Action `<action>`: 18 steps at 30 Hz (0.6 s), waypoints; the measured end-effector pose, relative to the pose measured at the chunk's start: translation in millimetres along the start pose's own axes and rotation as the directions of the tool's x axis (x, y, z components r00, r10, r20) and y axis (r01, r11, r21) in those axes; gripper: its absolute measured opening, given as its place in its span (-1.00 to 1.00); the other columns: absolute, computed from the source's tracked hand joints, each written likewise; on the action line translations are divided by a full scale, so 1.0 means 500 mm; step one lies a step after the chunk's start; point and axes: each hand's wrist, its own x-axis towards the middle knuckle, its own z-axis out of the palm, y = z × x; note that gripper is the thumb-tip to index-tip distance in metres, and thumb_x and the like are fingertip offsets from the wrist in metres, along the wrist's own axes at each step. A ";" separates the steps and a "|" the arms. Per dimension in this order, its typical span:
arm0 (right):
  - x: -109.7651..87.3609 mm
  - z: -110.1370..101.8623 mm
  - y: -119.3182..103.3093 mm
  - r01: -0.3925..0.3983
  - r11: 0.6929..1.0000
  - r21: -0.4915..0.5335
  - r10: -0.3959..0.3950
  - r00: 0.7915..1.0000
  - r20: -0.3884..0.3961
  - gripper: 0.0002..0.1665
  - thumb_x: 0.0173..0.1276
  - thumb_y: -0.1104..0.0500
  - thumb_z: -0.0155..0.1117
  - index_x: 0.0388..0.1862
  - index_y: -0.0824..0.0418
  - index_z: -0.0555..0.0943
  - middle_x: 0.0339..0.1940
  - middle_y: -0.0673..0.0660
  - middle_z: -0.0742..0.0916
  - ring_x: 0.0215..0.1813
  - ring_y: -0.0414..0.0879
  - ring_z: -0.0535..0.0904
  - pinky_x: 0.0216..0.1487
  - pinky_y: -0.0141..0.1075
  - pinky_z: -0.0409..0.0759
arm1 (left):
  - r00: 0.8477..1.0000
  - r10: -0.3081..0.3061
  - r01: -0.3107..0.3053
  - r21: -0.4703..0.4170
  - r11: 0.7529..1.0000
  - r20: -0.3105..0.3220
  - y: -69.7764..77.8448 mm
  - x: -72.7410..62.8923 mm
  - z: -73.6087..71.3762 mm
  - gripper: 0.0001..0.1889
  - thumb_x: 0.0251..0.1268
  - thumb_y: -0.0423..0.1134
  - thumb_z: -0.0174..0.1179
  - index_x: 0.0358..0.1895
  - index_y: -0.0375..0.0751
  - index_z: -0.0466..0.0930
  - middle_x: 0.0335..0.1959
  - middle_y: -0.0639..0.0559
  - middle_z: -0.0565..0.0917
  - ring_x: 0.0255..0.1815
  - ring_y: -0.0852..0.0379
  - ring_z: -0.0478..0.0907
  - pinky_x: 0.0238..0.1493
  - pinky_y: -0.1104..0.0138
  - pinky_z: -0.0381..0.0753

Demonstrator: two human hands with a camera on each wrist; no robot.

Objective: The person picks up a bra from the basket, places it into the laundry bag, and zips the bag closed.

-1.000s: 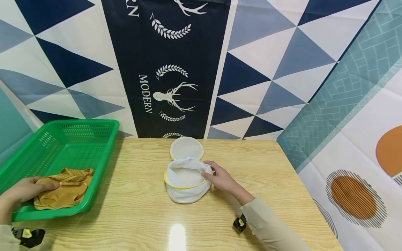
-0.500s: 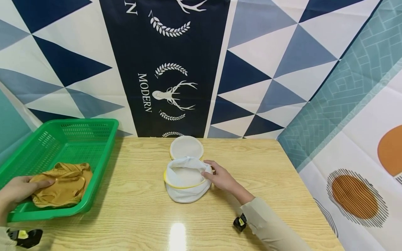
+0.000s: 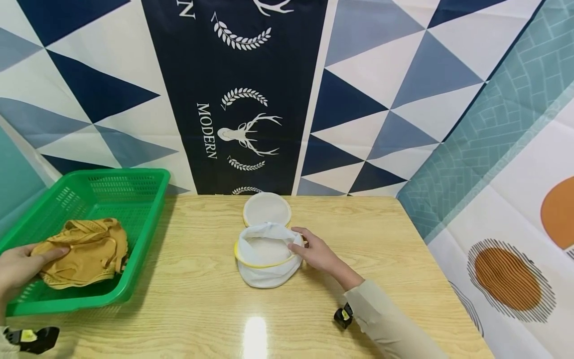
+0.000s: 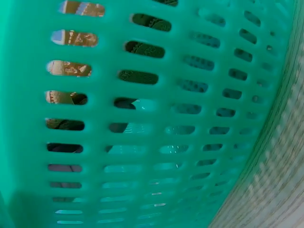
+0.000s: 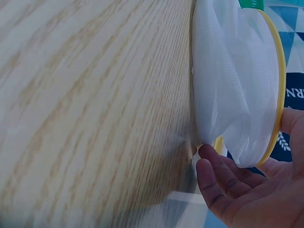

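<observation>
In the head view my left hand (image 3: 20, 269) pinches a mustard-yellow, lace-trimmed garment (image 3: 91, 254) by its left edge, thumb on top. The garment hangs bunched inside the green basket (image 3: 148, 239), near its front wall. My right hand (image 3: 318, 253) holds the right rim of a white mesh laundry bag (image 3: 264, 276), which stands unzipped with its round lid (image 3: 266, 209) folded back behind it. In the right wrist view the thumb lies at the yellow zipper edge (image 5: 280, 71) and the fingers curl beneath the bag's side. The left wrist view shows mainly the slotted basket wall (image 4: 28, 118); the left hand is hidden there.
A light wood table (image 3: 202, 299) carries the basket at the left and the bag in the middle. Behind the table's back edge hangs a patterned cloth backdrop (image 3: 354, 104). Another patterned sheet (image 3: 506, 279) borders the right side.
My left hand has moved up and slightly left with the garment, which now rises off the basket's bottom. The right hand and the mesh bag have stayed in place.
</observation>
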 end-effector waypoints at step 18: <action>0.002 0.000 -0.005 -0.009 0.999 -0.034 0.009 1.000 -0.014 -0.37 0.35 -0.02 0.18 0.37 0.01 0.31 0.02 0.09 0.62 -0.22 -0.13 0.52 -0.36 -0.34 0.47 | 0.939 0.187 -0.258 -0.233 0.938 -0.289 -0.165 0.151 0.011 -0.90 0.28 0.07 0.12 -0.28 0.26 0.42 -0.69 0.36 0.52 -0.74 0.19 0.46 -0.74 0.31 0.39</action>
